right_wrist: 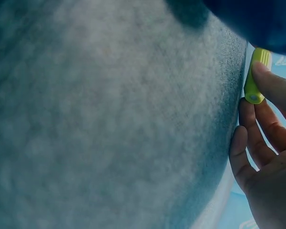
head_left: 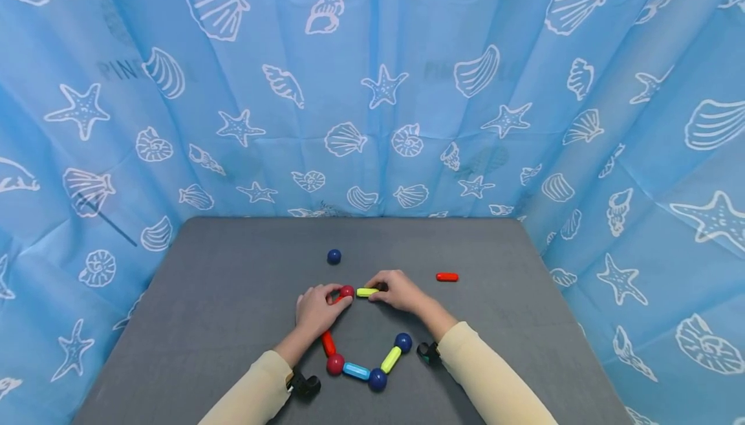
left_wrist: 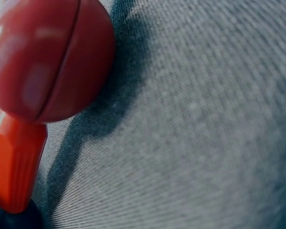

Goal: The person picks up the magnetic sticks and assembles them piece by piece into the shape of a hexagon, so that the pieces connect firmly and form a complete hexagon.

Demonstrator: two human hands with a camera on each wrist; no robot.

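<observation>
My left hand (head_left: 314,309) holds a red ball (head_left: 347,291) with a short red rod (head_left: 337,299) joined to it, thumb at the ball's near side. My right hand (head_left: 397,290) pinches a yellow-green rod (head_left: 366,292) between thumb and fingers, its end pointing at that ball across a small gap. From under the left hand a chain runs on: a red rod (head_left: 328,343), a red ball (head_left: 335,365), a light blue rod (head_left: 356,371), a dark blue ball (head_left: 377,380), a yellow-green rod (head_left: 391,360) and another dark blue ball (head_left: 403,342). The left hand hides the chain's upper left corner.
A loose dark blue ball (head_left: 334,257) lies beyond the left hand. Off to the right lies a loose red rod (head_left: 447,277). The grey table (head_left: 244,263) ends at a blue shell-patterned curtain (head_left: 372,121) behind and at the sides.
</observation>
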